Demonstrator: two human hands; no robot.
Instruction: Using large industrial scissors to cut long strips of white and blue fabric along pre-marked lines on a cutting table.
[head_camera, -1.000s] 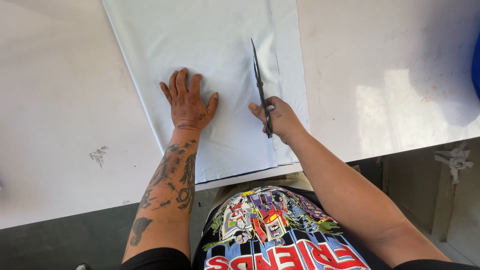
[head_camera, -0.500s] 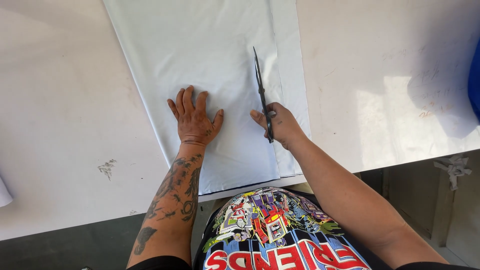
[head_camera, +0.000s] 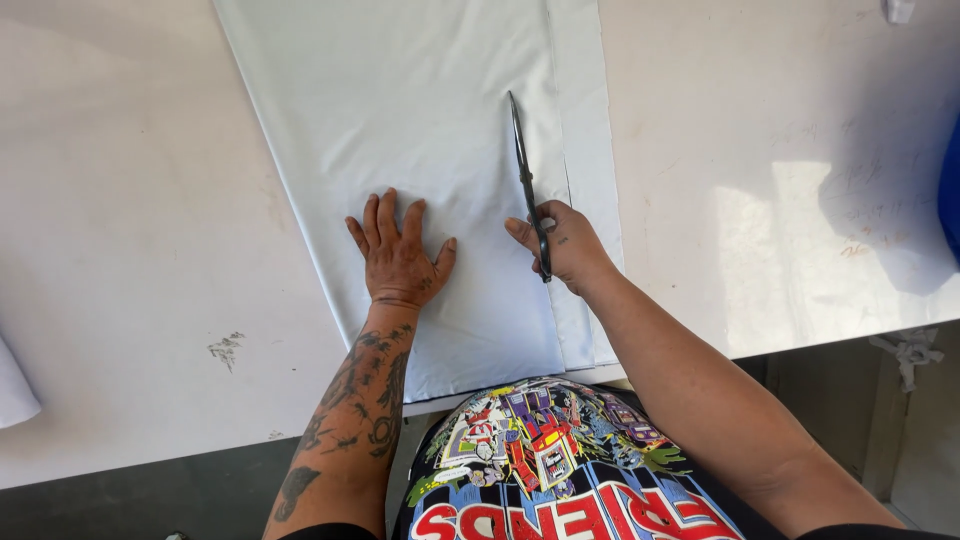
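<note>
Scissors (head_camera: 527, 185) on pale fabric (head_camera: 420, 110) (blades closed)

No packages, labels, signs or screens in view.

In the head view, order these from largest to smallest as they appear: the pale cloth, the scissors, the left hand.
1. Pale cloth
2. Scissors and left hand: similar, not ranked.
</note>
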